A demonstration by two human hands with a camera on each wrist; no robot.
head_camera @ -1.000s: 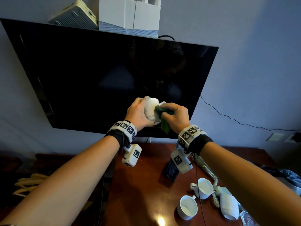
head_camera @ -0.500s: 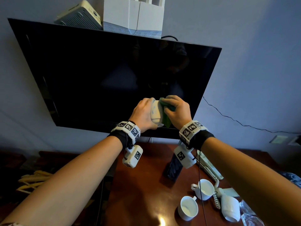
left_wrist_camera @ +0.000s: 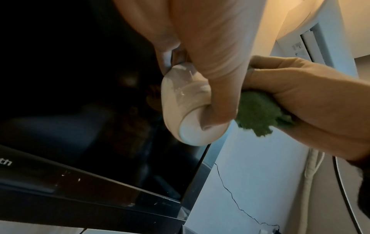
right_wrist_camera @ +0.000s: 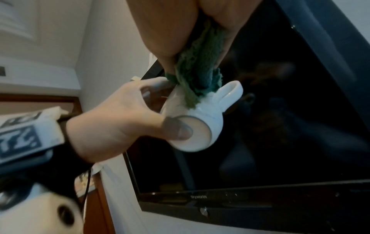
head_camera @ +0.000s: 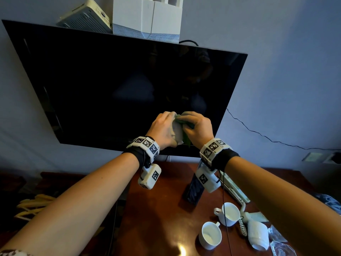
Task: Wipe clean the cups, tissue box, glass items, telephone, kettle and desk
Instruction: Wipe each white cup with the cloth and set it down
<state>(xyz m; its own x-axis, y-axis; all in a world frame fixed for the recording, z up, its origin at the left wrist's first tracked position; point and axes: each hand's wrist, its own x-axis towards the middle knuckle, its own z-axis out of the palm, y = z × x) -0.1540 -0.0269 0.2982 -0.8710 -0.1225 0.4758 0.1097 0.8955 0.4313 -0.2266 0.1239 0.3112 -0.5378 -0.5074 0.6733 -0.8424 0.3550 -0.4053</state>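
Note:
My left hand [head_camera: 163, 129] grips a white ceramic cup [head_camera: 177, 133] held up in front of the television, thumb across its base [right_wrist_camera: 197, 136]. My right hand [head_camera: 196, 126] holds a green cloth [head_camera: 186, 138] bunched against the cup's side [left_wrist_camera: 180, 101]; the cloth [right_wrist_camera: 197, 76] sits next to the cup's handle [right_wrist_camera: 230, 90]. On the desk [head_camera: 156, 209] below stand two more white cups [head_camera: 229, 213] [head_camera: 210, 234], and a third [head_camera: 257, 234] lies on its side by the corded telephone [head_camera: 234, 191].
A black television [head_camera: 120, 89] fills the wall behind my hands, with white boxes [head_camera: 147, 17] on top. A dark box [head_camera: 193, 187] stands on the desk under my right wrist. Glass items [head_camera: 282, 248] lie at the desk's right edge. Yellow hangers [head_camera: 31, 207] lie at lower left.
My left hand has turned the cup, and more of it is now hidden between my hands. The cloth has shifted from the cup's top down along its side.

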